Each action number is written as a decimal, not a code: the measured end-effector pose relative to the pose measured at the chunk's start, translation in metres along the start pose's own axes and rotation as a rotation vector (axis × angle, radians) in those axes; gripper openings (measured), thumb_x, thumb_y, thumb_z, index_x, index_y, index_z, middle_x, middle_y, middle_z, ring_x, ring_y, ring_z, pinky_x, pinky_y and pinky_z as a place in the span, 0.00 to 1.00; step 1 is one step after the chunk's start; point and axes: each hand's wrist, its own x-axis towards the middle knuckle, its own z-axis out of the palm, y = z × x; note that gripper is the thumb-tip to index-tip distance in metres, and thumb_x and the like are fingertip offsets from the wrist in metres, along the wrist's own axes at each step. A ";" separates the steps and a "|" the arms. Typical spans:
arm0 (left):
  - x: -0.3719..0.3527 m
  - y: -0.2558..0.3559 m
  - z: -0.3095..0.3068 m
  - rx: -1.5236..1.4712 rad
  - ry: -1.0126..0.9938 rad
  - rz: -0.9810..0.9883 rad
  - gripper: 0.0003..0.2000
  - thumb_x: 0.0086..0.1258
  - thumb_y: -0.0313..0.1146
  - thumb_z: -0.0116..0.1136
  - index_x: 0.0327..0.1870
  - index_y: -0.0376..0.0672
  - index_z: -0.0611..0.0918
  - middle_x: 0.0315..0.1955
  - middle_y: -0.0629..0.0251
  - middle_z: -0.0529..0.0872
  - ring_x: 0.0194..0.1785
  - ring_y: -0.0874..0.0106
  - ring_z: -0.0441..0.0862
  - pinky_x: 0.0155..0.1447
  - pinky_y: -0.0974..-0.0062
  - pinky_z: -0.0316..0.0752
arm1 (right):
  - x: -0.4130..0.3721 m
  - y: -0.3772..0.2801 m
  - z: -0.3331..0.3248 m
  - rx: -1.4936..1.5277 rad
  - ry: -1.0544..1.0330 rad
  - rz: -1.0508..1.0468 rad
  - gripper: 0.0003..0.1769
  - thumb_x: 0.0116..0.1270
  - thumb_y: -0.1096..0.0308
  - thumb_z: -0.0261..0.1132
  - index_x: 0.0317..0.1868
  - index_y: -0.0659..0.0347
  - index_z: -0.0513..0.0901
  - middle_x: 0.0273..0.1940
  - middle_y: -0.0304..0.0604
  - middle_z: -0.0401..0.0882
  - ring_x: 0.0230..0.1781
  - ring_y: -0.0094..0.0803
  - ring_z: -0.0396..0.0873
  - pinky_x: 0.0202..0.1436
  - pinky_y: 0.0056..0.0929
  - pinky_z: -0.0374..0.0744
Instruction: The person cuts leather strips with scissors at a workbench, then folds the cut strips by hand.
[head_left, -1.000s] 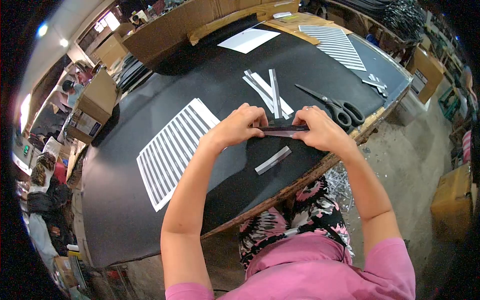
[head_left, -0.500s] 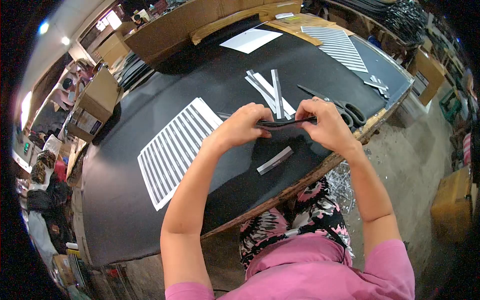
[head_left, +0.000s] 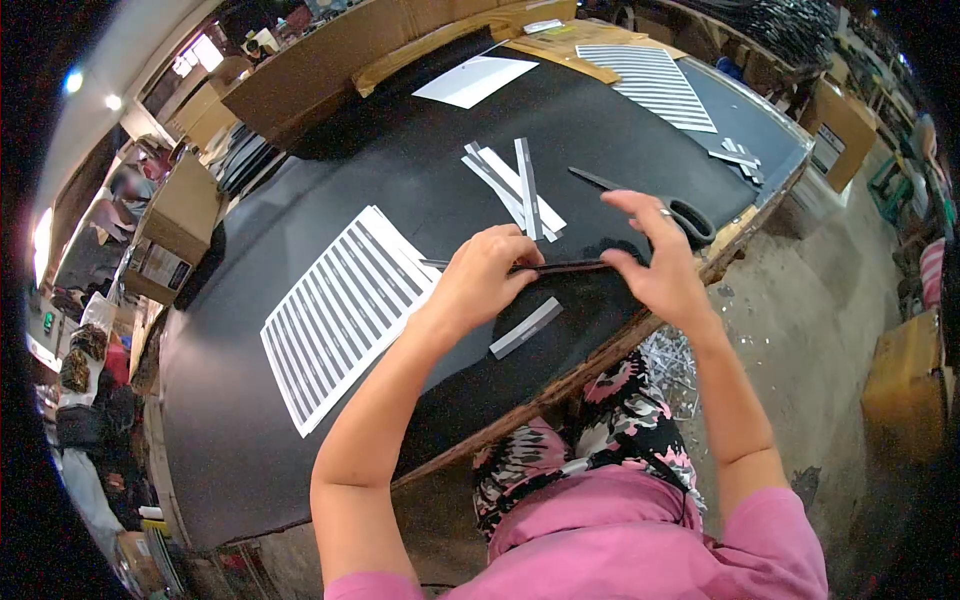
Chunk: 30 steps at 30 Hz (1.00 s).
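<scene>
My left hand (head_left: 484,275) is closed around a thin bundle of dark strips (head_left: 575,267), held low over the black tabletop (head_left: 450,400). At the bundle's other end, my right hand (head_left: 665,268) has its fingers spread, the thumb tip right by the strips. Scissors (head_left: 696,222) with black handles lie just beyond that hand, partly hidden by it. One grey-and-white strip (head_left: 526,328) rests on the near side of the bundle, and several more paper strips (head_left: 529,190) lie crossed beyond it. Left of my left arm is a stack of striped sheets (head_left: 345,310).
A white sheet (head_left: 475,82) and another striped sheet (head_left: 655,85) lie at the far side, with a small pile of strips (head_left: 738,160) at the right corner. Cardboard boxes (head_left: 172,232) stand along the left. Paper scraps (head_left: 672,370) litter the floor by the table edge.
My right hand has loosened from the strips and its fingers have spread apart. The left hand keeps its hold, and the bundle sits a little lower. The whole view has shifted slightly.
</scene>
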 end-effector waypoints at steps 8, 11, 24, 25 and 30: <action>-0.003 0.004 0.001 0.032 0.079 0.003 0.09 0.55 0.26 0.65 0.37 0.36 0.83 0.32 0.56 0.82 0.39 0.59 0.82 0.44 0.67 0.77 | -0.024 -0.001 0.015 0.611 0.203 0.399 0.31 0.79 0.52 0.43 0.73 0.63 0.56 0.72 0.55 0.55 0.76 0.38 0.50 0.77 0.35 0.46; -0.002 0.006 -0.001 0.000 0.061 -0.022 0.10 0.54 0.25 0.65 0.37 0.36 0.84 0.32 0.56 0.83 0.39 0.59 0.82 0.44 0.67 0.76 | -0.023 -0.012 0.030 0.826 0.283 0.395 0.31 0.80 0.52 0.40 0.74 0.61 0.53 0.74 0.55 0.50 0.77 0.38 0.45 0.78 0.35 0.41; 0.000 0.002 0.004 -0.021 0.111 0.018 0.08 0.52 0.23 0.64 0.34 0.36 0.84 0.30 0.55 0.83 0.35 0.59 0.83 0.41 0.67 0.77 | -0.019 -0.036 0.058 0.944 0.283 0.429 0.31 0.80 0.52 0.37 0.74 0.63 0.51 0.73 0.59 0.50 0.77 0.41 0.45 0.78 0.36 0.41; 0.001 0.001 0.006 -0.035 0.134 0.040 0.08 0.53 0.22 0.63 0.34 0.36 0.84 0.30 0.55 0.82 0.36 0.58 0.82 0.41 0.66 0.77 | -0.017 -0.033 0.056 0.927 0.289 0.405 0.30 0.80 0.54 0.37 0.74 0.65 0.52 0.73 0.59 0.52 0.77 0.41 0.47 0.78 0.36 0.43; 0.013 0.012 0.033 -0.058 0.212 0.120 0.07 0.56 0.21 0.61 0.37 0.36 0.83 0.32 0.55 0.80 0.42 0.54 0.79 0.47 0.62 0.74 | -0.006 -0.017 0.032 0.812 0.435 0.354 0.27 0.78 0.58 0.49 0.68 0.67 0.62 0.65 0.51 0.66 0.69 0.35 0.61 0.73 0.29 0.57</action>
